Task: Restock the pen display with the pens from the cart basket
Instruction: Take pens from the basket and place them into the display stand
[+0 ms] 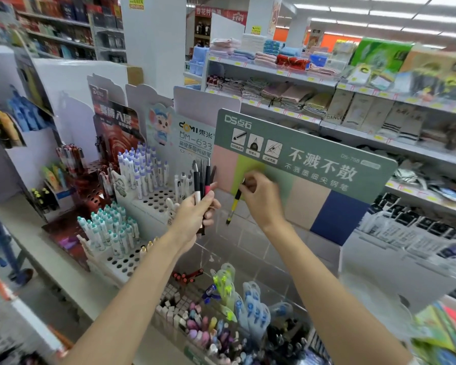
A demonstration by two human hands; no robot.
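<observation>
My left hand (196, 210) grips a bunch of several pens (202, 177), their clicker ends pointing up; one has a white grip, another a pink one. My right hand (261, 198) pinches the top of a single yellow-and-black pen (234, 204), which hangs tip down above the clear tiered tray (248, 246) of the green-headed pen display (306, 156). That tray's upper tiers look bare. The cart basket is out of view.
To the left stand white perforated pen racks (153, 198) filled with capped pens, and a red display (116, 133) behind them. Boxes of erasers and pens (208, 325) sit low in front. Store shelves (327, 101) with towels and socks run behind. A person's legs (0, 246) show at far left.
</observation>
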